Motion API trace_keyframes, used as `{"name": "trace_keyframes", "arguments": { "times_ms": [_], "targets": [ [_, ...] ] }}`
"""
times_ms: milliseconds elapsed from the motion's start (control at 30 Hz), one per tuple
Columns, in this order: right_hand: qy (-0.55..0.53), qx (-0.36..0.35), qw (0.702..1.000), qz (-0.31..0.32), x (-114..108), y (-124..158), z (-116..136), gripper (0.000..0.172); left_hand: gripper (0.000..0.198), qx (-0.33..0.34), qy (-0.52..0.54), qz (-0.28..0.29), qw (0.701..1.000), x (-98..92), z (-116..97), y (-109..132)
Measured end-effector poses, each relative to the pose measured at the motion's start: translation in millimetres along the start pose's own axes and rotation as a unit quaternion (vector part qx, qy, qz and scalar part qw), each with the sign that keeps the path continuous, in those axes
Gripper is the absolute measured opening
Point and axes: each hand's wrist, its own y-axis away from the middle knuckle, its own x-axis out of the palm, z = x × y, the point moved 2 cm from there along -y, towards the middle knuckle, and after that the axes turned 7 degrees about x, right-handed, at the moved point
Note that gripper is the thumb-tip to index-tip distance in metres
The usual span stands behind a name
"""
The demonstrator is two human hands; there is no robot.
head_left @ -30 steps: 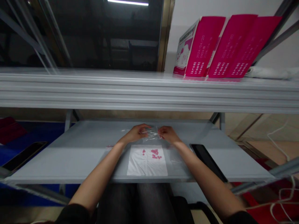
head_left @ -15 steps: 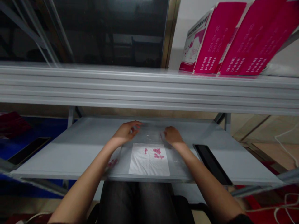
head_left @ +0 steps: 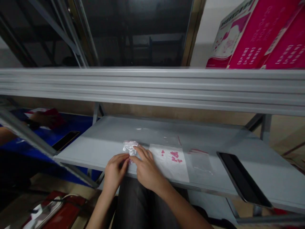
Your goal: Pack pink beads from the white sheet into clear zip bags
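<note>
A small clear zip bag lies near the table's front edge, its lower part covered by my fingers. My left hand is closed, with thumb and forefinger pinched at the bag's lower edge. From the other side, my right hand presses its fingertips onto the same bag. A hint of pink shows between the two hands. Right of them is a white sheet with several small pink bead-like pieces in loose groups.
Empty clear zip bags lie right of the sheet, beside a dark tablet-like device. Pink boxes stand on the metal shelf above. At the far left, another person's hand is at a blue table.
Both hands have come from the back of the table to the zip bag at the front left and closed on it. My view has turned left.
</note>
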Motion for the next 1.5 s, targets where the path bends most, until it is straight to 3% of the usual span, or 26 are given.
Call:
{"name": "trace_keyframes", "arguments": {
  "times_ms": [67, 133, 200, 300, 333, 367, 467, 567, 767, 933, 1033, 1100, 1200, 1500],
  "targets": [
    [-0.081, 0.046, 0.994, -0.063, -5, 10, -7, 0.046, 0.024, 0.0, 0.002, -0.029, 1.0, 0.0, -6, 1],
    [-0.186, 0.125, 0.968, -0.11, -12, 22, -18, 0.033, 0.023, 0.003, 0.011, -0.061, 0.998, 0.1, -17, 3],
    [-0.327, 0.216, 0.914, -0.106, -20, 32, -30, 0.025, 0.019, 0.024, 0.04, -0.085, 0.995, 1.9, -31, 6],
    [-0.516, 0.296, 0.8, -0.078, -35, 40, -43, 0.04, 0.02, 0.077, 0.101, -0.087, 0.988, 8.2, -55, 12],
    [-0.54, 0.3, 0.782, -0.085, -41, 41, -46, 0.041, 0.022, 0.091, 0.117, -0.079, 0.986, 10.5, -62, 14],
    [-0.544, 0.299, 0.778, -0.1, -47, 42, -49, 0.04, 0.024, 0.098, 0.127, -0.069, 0.985, 12.6, -67, 17],
    [-0.499, 0.297, 0.804, -0.131, -58, 47, -56, 0.032, 0.028, 0.085, 0.152, -0.045, 0.984, 15.1, -76, 24],
    [-0.497, 0.298, 0.81, -0.087, -59, 58, -59, 0.027, 0.028, 0.041, 0.171, -0.048, 0.983, 10.8, -77, 31],
    [-0.573, 0.323, 0.753, -0.02, -52, 84, -55, 0.026, 0.021, -0.016, 0.209, -0.024, 0.978, 4.4, -80, 41],
    [-0.617, 0.345, 0.706, -0.046, -55, 100, -45, 0.026, 0.016, -0.142, 0.255, -0.058, 0.955, 1.4, -78, 44],
    [-0.61, 0.341, 0.711, -0.07, -50, 109, -36, 0.024, 0.011, -0.165, 0.269, -0.072, 0.946, -3.8, -90, 44],
    [-0.596, 0.335, 0.726, -0.076, -44, 113, -30, 0.023, 0.007, -0.123, 0.286, -0.017, 0.95, -3.7, -104, 44],
    [-0.582, 0.318, 0.746, -0.056, -34, 115, -21, 0.021, 0.02, -0.067, 0.318, 0.093, 0.941, 3.5, -125, 45],
    [-0.542, 0.308, 0.781, -0.027, -32, 121, -20, 0.009, 0.038, -0.136, 0.339, 0.206, 0.908, 21.5, -131, 53]
  ]
}}
